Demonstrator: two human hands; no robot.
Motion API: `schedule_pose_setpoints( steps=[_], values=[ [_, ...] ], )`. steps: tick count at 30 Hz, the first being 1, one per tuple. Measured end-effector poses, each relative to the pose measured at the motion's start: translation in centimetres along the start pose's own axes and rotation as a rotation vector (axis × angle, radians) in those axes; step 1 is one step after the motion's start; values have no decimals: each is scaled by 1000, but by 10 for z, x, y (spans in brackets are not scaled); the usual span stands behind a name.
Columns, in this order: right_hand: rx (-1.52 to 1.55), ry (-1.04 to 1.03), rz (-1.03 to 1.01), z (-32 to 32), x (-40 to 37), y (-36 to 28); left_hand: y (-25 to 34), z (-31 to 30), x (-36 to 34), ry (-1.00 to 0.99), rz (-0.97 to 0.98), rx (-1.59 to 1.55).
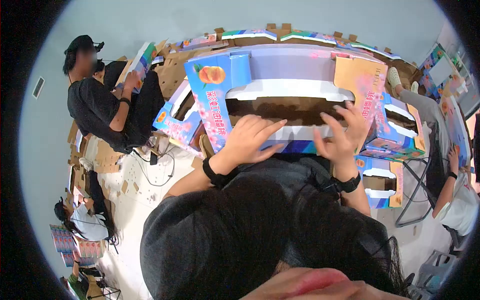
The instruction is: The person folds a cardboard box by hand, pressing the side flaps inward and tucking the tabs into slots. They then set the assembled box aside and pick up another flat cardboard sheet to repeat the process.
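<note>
A printed fruit carton (295,65) stands right in front of me, blue and orange with pictured peaches and pink blossoms. Its long cut-out opening has white edges and shows brown cardboard inside. My left hand (254,137) is over the near left part of this carton, fingers stretched toward the opening and thumb apart. At the near right, my right hand (342,132) reaches over the opening's edge with its fingers spread and slightly bent. Neither hand is closed around anything.
More printed cartons flank mine at the left (177,122) and right (395,122), with another carton (379,182) below. A person in black (100,107) handles a carton at left; a person in white (462,210) sits at right. Cables (160,172) and cardboard scraps lie on the floor.
</note>
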State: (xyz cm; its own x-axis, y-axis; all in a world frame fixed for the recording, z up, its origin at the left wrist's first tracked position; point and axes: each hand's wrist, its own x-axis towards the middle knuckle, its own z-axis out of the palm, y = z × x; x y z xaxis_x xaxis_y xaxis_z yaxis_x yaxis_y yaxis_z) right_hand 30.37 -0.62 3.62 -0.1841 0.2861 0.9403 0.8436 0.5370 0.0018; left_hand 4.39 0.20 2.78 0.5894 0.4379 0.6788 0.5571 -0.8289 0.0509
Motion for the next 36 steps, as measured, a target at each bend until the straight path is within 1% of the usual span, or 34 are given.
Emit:
schedule_pose_setpoints(
  steps=[3, 5, 7, 8, 9, 10, 13, 15, 18, 21, 22, 25, 26, 27, 29, 31, 32, 35, 36],
  values=[
    [-143, 236, -19, -14, 7, 4, -3, 6, -3, 32, 73, 23],
    [-119, 330, -22, -25, 23, 11, -3, 6, -5, 38, 112, 26],
    [-143, 348, -13, -40, 37, 18, -8, 8, -6, 84, 187, 39],
    [-180, 320, -3, -49, 43, 20, -10, 9, -7, 107, 225, 45],
    [-217, 290, 7, -57, 48, 20, -13, 12, -10, 97, 210, 53],
    [-164, 224, 26, -63, 54, 18, -16, 16, -14, 87, 194, 59],
    [-238, -27, 106, -72, 49, 11, -13, 18, -12, 87, 134, 71],
    [-236, 25, 123, -75, 42, 8, -8, 12, -10, 78, 97, 61],
    [-220, 68, 165, -75, 32, 7, 4, -5, 1, 112, 92, -140],
    [-180, 114, 177, -73, 27, 4, 13, -26, 6, 51, 116, -416],
    [-162, 133, 174, -72, 26, 3, 12, -35, 4, -120, 71, -594],
    [-202, 134, 162, -71, 23, 0, 10, -48, 3, -577, -380, -1404],
    [-216, 125, 142, -72, 23, -1, 4, -46, 2, -702, -398, -1606],
    [-232, 119, 119, -73, 23, -2, -4, -42, 0, -826, -370, -1711],
    [-247, 127, 92, -74, 22, 1, -6, -39, -10, -819, -482, -1771],
    [-243, 147, 86, -72, 19, 5, 0, -40, -2, -647, -468, -1889],
    [-243, 148, 84, -72, 19, 5, 4, -42, 3, -598, -562, -1876],
    [-211, 176, 89, -70, 21, 7, 8, -28, 2, -394, -542, -1992],
    [-223, 187, 101, -69, 19, 7, 9, -22, 4, -364, -530, -1981]
  ],
)
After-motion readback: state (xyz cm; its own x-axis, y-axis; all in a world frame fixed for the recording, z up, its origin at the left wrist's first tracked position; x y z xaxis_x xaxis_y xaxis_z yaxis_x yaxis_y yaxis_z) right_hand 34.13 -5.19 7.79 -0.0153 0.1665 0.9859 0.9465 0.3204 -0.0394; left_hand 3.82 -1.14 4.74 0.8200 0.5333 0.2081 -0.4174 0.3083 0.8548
